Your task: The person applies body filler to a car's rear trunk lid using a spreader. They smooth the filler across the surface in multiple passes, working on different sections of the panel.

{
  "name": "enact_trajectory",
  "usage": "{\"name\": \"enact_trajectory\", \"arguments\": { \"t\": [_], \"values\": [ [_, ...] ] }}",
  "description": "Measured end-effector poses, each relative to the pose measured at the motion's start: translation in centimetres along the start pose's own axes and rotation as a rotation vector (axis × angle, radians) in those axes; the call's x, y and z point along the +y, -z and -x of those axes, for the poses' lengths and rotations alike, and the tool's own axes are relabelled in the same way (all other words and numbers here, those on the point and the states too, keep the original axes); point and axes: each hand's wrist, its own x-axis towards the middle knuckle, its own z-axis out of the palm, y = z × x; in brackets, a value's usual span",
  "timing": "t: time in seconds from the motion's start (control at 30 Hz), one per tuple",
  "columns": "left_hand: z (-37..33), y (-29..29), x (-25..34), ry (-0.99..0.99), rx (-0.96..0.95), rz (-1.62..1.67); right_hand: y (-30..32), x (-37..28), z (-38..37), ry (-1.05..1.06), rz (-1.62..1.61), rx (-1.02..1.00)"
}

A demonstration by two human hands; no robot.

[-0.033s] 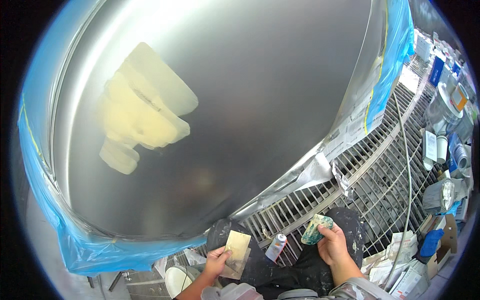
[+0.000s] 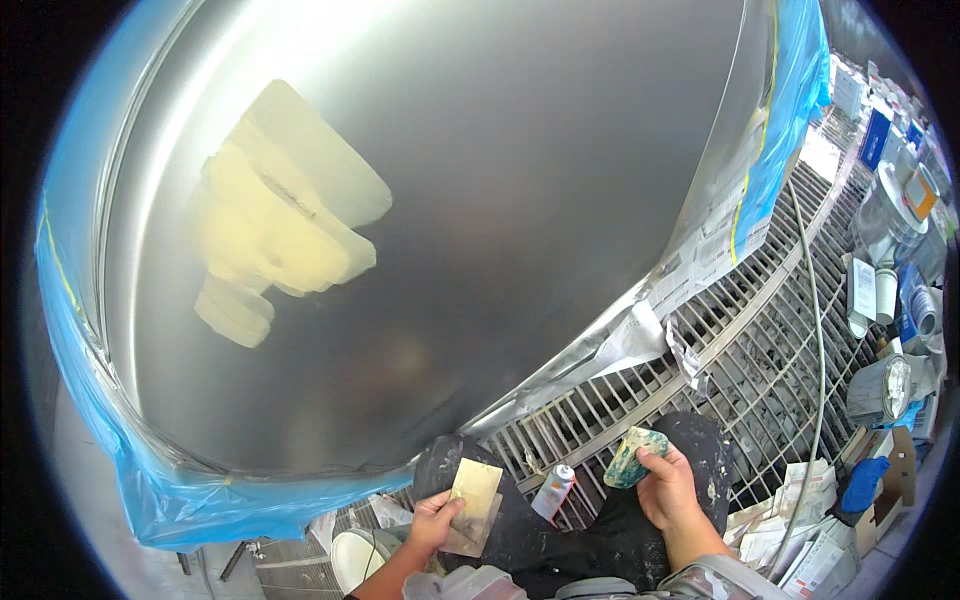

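My left hand, low and left of centre, pinches a flat, pale yellow spreader between thumb and fingers; a greyer, see-through sheet shows below it. To the right, my right hand grips a small putty spreader smeared with green and cream, held above my knee. Both hands are apart from the large grey metal panel in front of me. Pale yellow filler lies in overlapping patches on the panel's left half. Between my knees is a white and orange tube.
Blue masking film and paper edge the panel. A cable runs over the metal floor grating. At right are tins, cups, papers, boxes and a blue glove. A white bucket stands beside my left forearm.
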Motion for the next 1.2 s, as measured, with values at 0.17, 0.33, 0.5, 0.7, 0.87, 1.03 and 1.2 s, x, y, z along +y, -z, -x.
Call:
{"name": "enact_trajectory", "arguments": {
  "t": [0.17, 0.33, 0.5, 0.7, 0.87, 1.03, 1.2],
  "values": [
    [0.3, 0.0, -0.1, -0.019, 0.001, -0.019, 0.0, 0.0, 0.0, -0.003, 0.013, -0.043],
    [0.3, 0.0, 0.2, -0.038, -0.009, -0.024, -0.1, 0.6, -0.3, -0.028, 0.053, -0.013],
    [0.2, -0.1, 0.4, -0.029, -0.016, -0.02, -3.7, -1.9, -0.8, 0.024, 0.22, -0.051],
    [0.1, -0.2, 0.2, -0.064, -0.054, 0.053, -19.0, -14.7, -2.2, 1.194, 1.094, -0.38],
    [0.0, -0.4, -0.2, -0.1, -0.023, 0.018, -33.8, -21.7, -3.1, 2.028, 1.304, -0.458],
    [-0.3, -0.7, -0.7, -0.155, -0.018, 0.066, -39.3, -23.4, -3.8, 2.114, 1.385, -0.333],
    [-0.5, -0.5, -0.9, -0.16, -0.027, 0.05, -40.6, -23.9, -4.4, 2.235, 1.403, -0.368]
  ]
}}
